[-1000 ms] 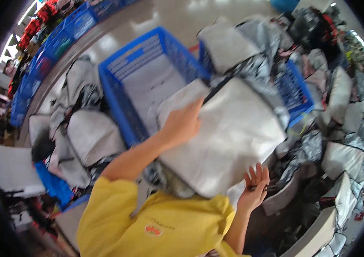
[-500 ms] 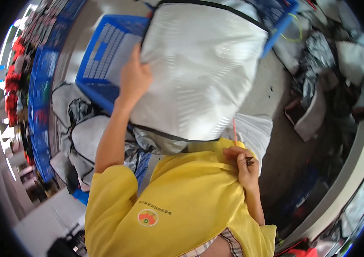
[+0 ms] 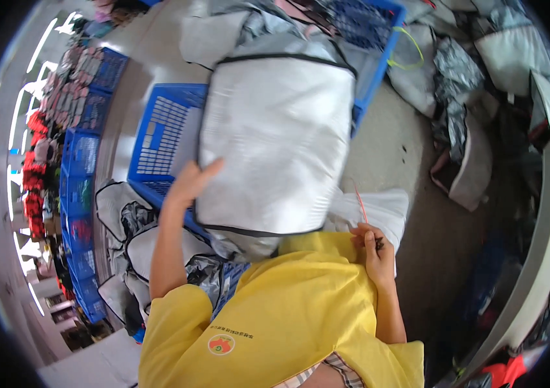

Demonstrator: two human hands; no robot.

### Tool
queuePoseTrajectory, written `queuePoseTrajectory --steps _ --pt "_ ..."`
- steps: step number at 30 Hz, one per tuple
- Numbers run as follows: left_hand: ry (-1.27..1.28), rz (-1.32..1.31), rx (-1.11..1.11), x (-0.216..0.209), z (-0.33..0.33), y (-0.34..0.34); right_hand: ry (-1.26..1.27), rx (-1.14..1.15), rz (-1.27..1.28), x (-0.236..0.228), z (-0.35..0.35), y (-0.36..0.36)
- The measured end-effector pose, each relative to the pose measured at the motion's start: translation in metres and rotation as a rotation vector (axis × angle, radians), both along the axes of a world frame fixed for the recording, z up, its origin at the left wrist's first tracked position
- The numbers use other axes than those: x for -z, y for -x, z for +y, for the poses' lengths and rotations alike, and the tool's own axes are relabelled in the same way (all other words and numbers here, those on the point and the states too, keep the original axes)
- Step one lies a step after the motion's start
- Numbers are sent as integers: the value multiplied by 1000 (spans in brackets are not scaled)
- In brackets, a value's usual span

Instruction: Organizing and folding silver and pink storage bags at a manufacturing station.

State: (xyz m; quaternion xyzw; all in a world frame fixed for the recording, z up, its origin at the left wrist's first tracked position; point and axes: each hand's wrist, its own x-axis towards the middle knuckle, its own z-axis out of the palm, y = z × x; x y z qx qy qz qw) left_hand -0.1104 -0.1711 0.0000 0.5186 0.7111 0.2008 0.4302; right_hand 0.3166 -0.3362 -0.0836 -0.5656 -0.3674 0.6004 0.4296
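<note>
A large silver padded bag panel with black bound edges [image 3: 275, 142] lies in front of me, over silver bag pieces and blue crates. At its left edge is my left hand [image 3: 187, 184], thumb and fingers apart and slightly blurred; it does not grip the panel. Close to my yellow shirt, my right hand [image 3: 373, 252] is closed around a small dark tool [image 3: 379, 244], whose kind I cannot make out. A thin red cord [image 3: 360, 204] rises from beside those fingers. White fabric [image 3: 385, 210] lies just beyond that hand.
A blue plastic crate [image 3: 152, 139] stands left of the panel, another blue crate [image 3: 378, 71] behind it. More silver bags [image 3: 165, 252] are heaped at left. Loose silver pieces [image 3: 459, 129] lie on the floor at right, near a pale curved edge [image 3: 534, 252].
The panel sits lower and flatter in view, uncovering silver pieces beyond it. My left hand has come down along its left edge and loosened. My right hand stays closed by my shirt.
</note>
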Motion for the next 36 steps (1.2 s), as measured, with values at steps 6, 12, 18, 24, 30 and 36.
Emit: queuePoseTrajectory --steps 6,12,18,24,30,36 --pt "-120 -21 179 -2 6 -154 30 293 52 19 27 0" --pt "-110 26 264 8 1 -264 -112 356 -66 6 65 -27" --pt "-307 -325 486 58 -33 -324 -393 363 -440 -13 123 -42" --pt "-660 -228 603 96 -62 -329 -378 87 -667 -65 157 -9" --pt "-694 -299 430 52 -75 -196 -342 -269 -778 -69 198 44" --pt "-646 288 -483 82 -76 -24 -446 -513 -665 -70 265 135"
